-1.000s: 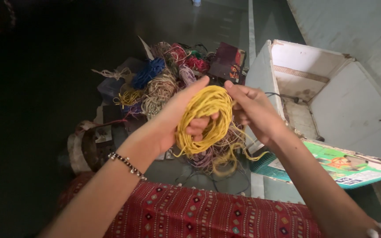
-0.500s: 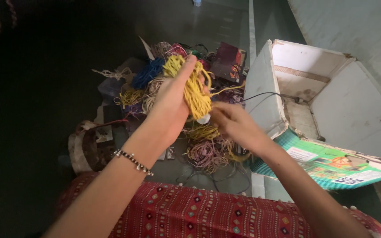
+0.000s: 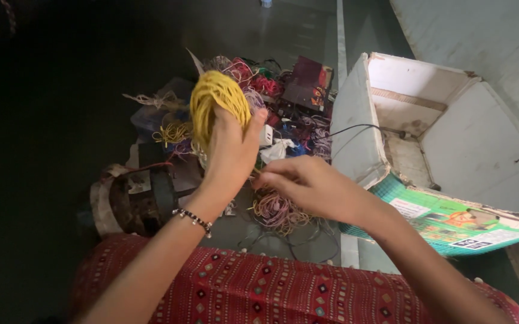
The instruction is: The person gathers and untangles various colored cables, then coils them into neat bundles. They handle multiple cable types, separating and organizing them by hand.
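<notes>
Far left, dark floor (image 3: 43, 180); little can be made out there. A worn, rusty ring-shaped holder (image 3: 130, 201) lies on it, just left of the person's forearm.

Left hand (image 3: 229, 150) raised above the heap, a beaded bracelet (image 3: 193, 219) at the wrist. Its fingers are closed around a yellow coil of cord (image 3: 214, 99), thumb pressed up against the coil's right side. The coil is held upright, clear of the floor, above the pile.

Beneath and behind it, a tangled pile of cords (image 3: 259, 90): red, purple, blue, yellow. A looser pinkish bundle (image 3: 277, 210) lies on the floor nearer the person, just below the right hand.

Right hand (image 3: 307, 189) lower, near the left wrist. Its fingers are pinched together; whether a strand sits between them cannot be told.

A thin black wire (image 3: 355, 128) arcs from the pile toward the open white cardboard box (image 3: 451, 120), which lies on its side at the right, a green printed flap at its lower edge.

Bottom of view, red patterned cloth (image 3: 259, 288) over the person's lap.
</notes>
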